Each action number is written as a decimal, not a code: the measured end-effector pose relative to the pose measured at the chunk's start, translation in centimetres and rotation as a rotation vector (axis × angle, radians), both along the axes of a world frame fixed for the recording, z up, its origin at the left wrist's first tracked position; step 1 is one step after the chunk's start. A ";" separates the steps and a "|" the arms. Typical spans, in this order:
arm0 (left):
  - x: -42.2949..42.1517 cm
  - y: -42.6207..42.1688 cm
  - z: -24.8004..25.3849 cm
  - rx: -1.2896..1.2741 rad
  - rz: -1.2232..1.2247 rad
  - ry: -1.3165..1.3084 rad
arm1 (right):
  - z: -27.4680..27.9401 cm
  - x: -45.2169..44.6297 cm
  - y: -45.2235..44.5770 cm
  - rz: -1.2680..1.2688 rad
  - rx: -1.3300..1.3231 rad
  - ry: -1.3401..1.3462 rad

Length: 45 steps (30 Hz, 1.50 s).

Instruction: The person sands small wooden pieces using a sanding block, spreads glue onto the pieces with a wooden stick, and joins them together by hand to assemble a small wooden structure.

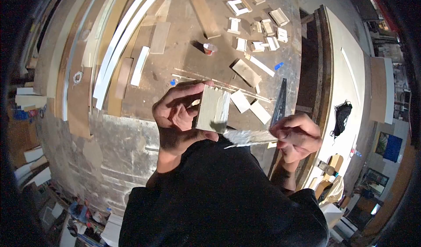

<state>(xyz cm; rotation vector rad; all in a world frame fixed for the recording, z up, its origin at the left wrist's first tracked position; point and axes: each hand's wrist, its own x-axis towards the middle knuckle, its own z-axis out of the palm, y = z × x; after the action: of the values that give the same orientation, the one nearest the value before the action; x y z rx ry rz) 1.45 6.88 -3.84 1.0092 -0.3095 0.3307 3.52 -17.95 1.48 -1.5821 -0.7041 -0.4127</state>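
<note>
A small, squarish wooden block (211, 108) is held upright between the fingers and thumb of my left hand (177, 115). White, wet-looking material covers the block's right side. My right hand (298, 135) pinches a thin stick (261, 136) whose left end is thickly coated with the same white material. That coated end lies at the block's lower right corner; whether they touch is hard to tell. Beyond my hands, a small cup (209, 49) with white on it stands on the brown table (184, 63).
Several small wooden pieces (267, 26) lie at the table's back right. Long boards and white strips (125, 41) cover the left side. A dark pointed metal tool (280, 100) is near my right hand. On the right, a pale panel (351, 76) holds black netting (342, 119).
</note>
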 end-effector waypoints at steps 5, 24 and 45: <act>0.0 -0.5 0.4 0.003 -0.006 -0.018 | -0.6 1.2 0.0 -0.189 -0.082 0.143; 1.1 -0.8 1.0 -0.085 -0.075 0.024 | 0.8 0.0 -0.7 -0.014 -0.061 0.042; 1.5 -4.9 3.5 0.039 0.066 0.052 | 0.0 -0.2 -3.5 0.007 0.139 0.044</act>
<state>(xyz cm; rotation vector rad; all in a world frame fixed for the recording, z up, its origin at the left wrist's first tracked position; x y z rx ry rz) 2.96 1.99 -0.33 1.0663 -0.2371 0.3589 3.35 -21.49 1.44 -1.4531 -0.6337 -0.4115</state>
